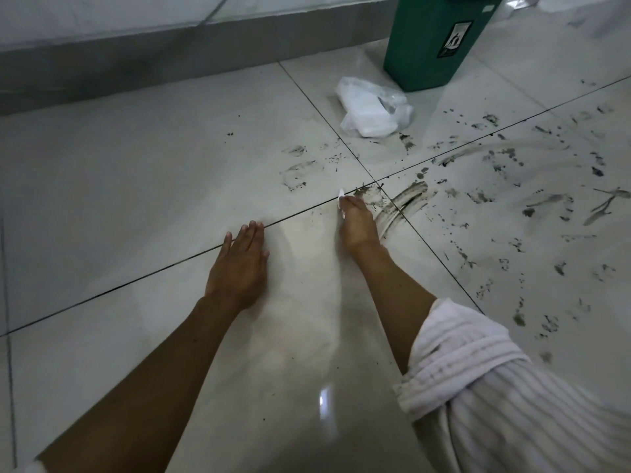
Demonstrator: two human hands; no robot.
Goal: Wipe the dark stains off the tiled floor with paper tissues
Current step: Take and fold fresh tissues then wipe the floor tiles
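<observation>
You are low over a glossy floor of large pale grey tiles (136,186) with thin dark grout lines; dark smeared stains (406,199) and spatter spread across it from the centre out toward three and four o'clock. At twelve to one o'clock a green plastic bin (433,42) with a dark label stands on the floor, and just beside its base, toward eleven o'clock of it, lies a crumpled clear plastic pack of white paper tissues (372,110). Your right arm comes in from five o'clock, its ribbed white sleeve (478,380) pushed up above the forearm, and stretches forward nearly straight. Your right hand (356,221) is at the centre of the view, back of the hand up, fingers curled down and pressing a small white paper tissue (340,196) onto the floor right where two grout lines cross, at the near edge of the thickest smear; only a corner of the tissue shows past the fingertips. Your left arm reaches in bare from seven o'clock, and your left hand (240,257) lies flat on the tile at nine o'clock of the right hand, palm down, fingers straight and together, holding nothing, its fingertips across a grout line.
</observation>
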